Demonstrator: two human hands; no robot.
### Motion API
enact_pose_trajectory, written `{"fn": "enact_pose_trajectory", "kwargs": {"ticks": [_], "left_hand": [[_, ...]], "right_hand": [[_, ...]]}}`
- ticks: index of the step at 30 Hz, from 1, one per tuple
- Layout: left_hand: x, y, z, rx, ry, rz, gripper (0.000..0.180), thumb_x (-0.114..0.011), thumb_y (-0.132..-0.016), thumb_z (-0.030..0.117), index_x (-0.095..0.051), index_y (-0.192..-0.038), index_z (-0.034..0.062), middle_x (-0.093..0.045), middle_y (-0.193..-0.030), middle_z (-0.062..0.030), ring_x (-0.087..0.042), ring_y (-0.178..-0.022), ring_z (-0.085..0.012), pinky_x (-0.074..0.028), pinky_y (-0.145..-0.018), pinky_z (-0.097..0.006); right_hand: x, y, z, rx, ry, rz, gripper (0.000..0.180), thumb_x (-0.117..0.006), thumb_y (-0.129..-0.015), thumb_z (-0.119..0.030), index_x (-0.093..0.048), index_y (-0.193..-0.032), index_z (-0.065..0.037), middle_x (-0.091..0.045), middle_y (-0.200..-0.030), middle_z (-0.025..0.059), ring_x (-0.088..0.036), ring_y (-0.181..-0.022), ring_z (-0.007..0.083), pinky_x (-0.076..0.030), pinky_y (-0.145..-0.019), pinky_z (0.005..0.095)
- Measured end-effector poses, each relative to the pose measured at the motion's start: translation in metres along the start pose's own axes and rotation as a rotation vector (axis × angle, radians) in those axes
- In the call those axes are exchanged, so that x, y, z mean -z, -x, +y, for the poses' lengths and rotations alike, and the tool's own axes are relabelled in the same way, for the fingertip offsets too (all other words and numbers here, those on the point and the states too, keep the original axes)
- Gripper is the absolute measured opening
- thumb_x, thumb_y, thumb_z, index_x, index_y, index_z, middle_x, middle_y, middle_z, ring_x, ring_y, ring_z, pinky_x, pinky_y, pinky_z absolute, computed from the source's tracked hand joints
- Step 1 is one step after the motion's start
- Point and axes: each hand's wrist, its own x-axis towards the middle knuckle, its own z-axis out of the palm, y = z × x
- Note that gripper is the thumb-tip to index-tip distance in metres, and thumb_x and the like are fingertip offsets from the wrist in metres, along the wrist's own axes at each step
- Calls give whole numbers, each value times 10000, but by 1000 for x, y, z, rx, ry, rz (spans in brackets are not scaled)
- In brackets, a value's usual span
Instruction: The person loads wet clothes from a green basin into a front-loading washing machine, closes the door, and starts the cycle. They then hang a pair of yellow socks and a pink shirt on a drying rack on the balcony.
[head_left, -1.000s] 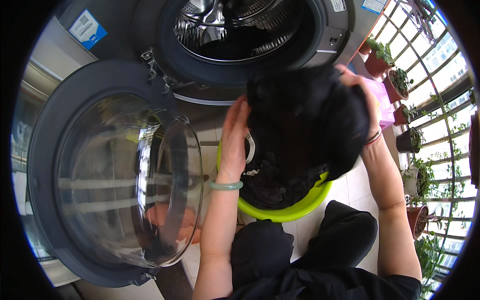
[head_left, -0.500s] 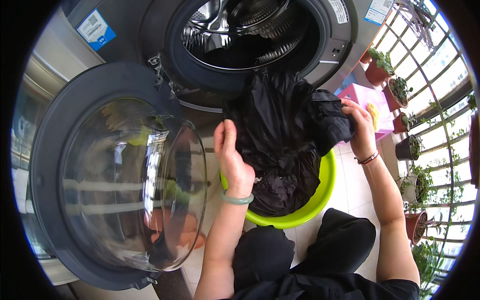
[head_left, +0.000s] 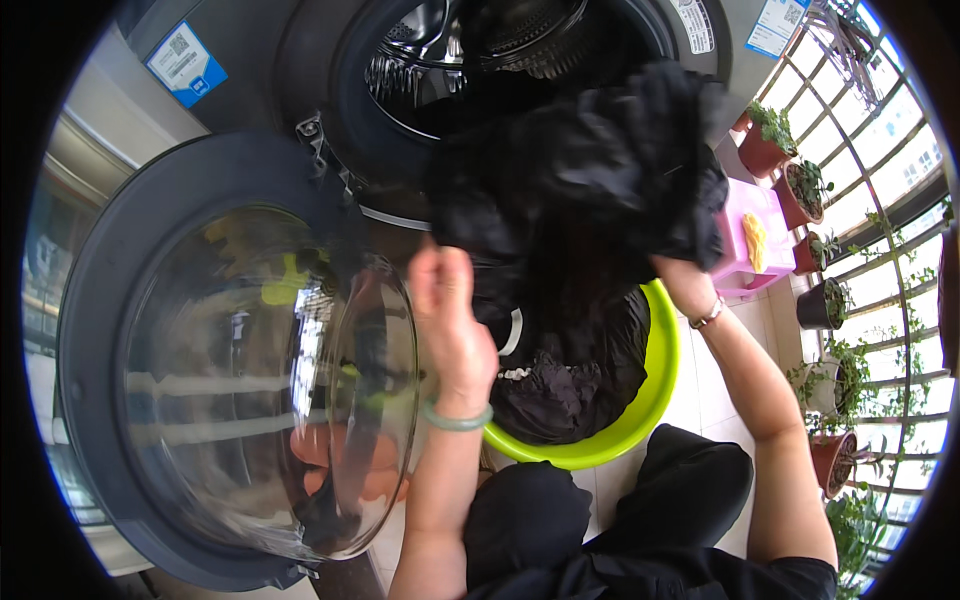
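Black garment (head_left: 590, 170) in both hands (over green basin (head_left: 655, 400))

Right hand (head_left: 685, 285) mostly hidden behind the black garment (head_left: 590, 170).

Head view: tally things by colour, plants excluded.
Black: 2, the garment bundle held up by left hand and right hand, and clothes in the basin
Lime green: 1, basin
Pink: 1, stool
Grey: 1, washing machine
Total: 5
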Motion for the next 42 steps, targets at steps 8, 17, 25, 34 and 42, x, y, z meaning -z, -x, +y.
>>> {"fn": "enact_pose_trajectory", "kwargs": {"ticks": [8,17,25,34,42], "left_hand": [[-42,-46,2,-552,-512,-432,302,-579,-968,214,-592,-1209,33,-411,-1475,-191,-376,-1382,-310,-222,-1149,-413],[5,-28,-7,4,-395,-113,297,-564,-975,103,-574,-1261,24,-643,-1180,-98,-604,-1063,-163,-456,-951,-278],[22,4,-22,242,-207,33,236,-570,-968,127,-605,-1187,48,-657,-1103,-80,-605,-956,-130,-468,-840,-262],[19,18,7,237,-229,-14,226,-562,-968,118,-604,-1174,35,-658,-1086,-76,-613,-978,-126,-468,-849,-254],[15,29,-18,882,438,-450,840,-435,-907,687,-304,-1475,82,-597,-1217,-51,-582,-1062,-150,-448,-923,-326]], "right_hand": [[-29,-69,-89,597,-120,35,425,-615,-908,-219,-534,-1312,-117,-628,-1184,135,-618,-1058,270,-480,-914,368],[-30,-181,-115,-239,-712,-64,444,-623,-928,-366,-625,-1178,1,-686,-1089,124,-666,-916,181,-549,-685,302],[-38,53,-74,666,59,-495,594,-791,-726,-367,-583,-1207,-88,-558,-1250,104,-564,-1044,244,-484,-849,380],[32,67,-100,-223,-806,-264,317,-720,-756,57,-516,-964,-67,-647,-890,54,-591,-535,119,-469,-484,235],[50,55,-36,100,-1107,-36,438,-660,-865,-142,-522,-1266,-28,-660,-1076,92,-657,-740,171,-521,-614,301]]}}
